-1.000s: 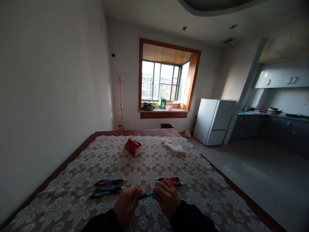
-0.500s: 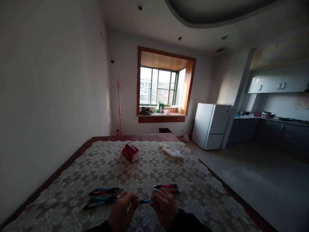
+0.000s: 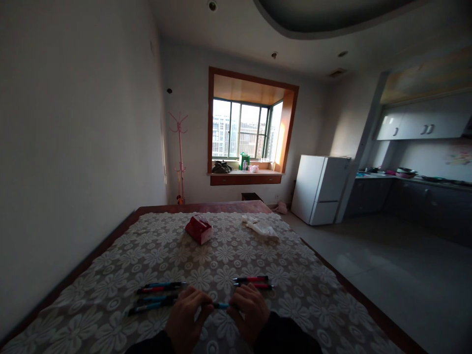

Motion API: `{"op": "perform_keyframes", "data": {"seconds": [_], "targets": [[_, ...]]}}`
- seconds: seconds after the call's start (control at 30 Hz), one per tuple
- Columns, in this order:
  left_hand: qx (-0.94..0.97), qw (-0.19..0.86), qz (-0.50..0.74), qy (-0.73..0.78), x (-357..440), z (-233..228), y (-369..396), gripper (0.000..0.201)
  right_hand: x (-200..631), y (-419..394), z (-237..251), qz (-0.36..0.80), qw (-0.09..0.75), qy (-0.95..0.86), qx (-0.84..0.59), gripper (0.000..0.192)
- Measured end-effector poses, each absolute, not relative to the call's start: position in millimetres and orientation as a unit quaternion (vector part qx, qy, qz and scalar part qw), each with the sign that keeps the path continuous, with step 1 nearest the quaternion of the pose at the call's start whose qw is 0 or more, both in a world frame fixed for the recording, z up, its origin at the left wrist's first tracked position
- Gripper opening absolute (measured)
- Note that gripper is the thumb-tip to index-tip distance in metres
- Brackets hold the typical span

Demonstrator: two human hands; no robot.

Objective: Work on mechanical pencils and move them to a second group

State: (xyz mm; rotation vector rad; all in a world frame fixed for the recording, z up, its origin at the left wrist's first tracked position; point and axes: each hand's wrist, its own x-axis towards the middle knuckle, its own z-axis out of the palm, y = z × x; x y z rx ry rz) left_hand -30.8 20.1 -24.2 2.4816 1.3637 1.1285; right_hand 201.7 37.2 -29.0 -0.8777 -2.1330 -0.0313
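Both hands pinch one blue pen (image 3: 221,306) just above the bench (image 3: 110,275): left hand (image 3: 186,319) grips one end, right hand (image 3: 249,314) the other. It looks light, stiff, slick plastic; best held by the barrel.

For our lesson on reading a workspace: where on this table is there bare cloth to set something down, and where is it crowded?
Bare cloth lies between the red packet and the pens, and along the right edge beyond the white bag. It is crowded near the left hand and right hand, which hold a blue pen, with left pens and right pens alongside.
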Motion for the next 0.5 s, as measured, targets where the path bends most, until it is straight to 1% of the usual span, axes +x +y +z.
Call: {"op": "perform_keyframes", "data": {"seconds": [0.07,0.13,0.2,0.3,0.4,0.5], "targets": [[0.807,0.057,0.364,0.462,-30,-21,19,0.008,202,36,-24,-0.020,0.381,-0.852,-0.358,0.011],[0.796,0.050,0.369,0.476,-30,-19,18,0.017,204,36,-20,-0.037,0.340,-0.868,-0.361,0.006],[0.785,0.032,0.375,0.491,-29,-17,17,0.027,209,38,-15,-0.060,0.306,-0.878,-0.362,0.005],[0.791,0.016,0.356,0.497,-27,-14,14,0.033,225,46,-8,-0.090,0.278,-0.884,-0.365,0.008],[0.806,0.011,0.330,0.491,-25,-12,11,0.036,246,55,-3,-0.108,0.248,-0.894,-0.356,0.010],[0.808,0.013,0.321,0.494,-24,-11,10,0.034,263,64,-1,-0.117,0.231,-0.891,-0.374,0.015]]}}
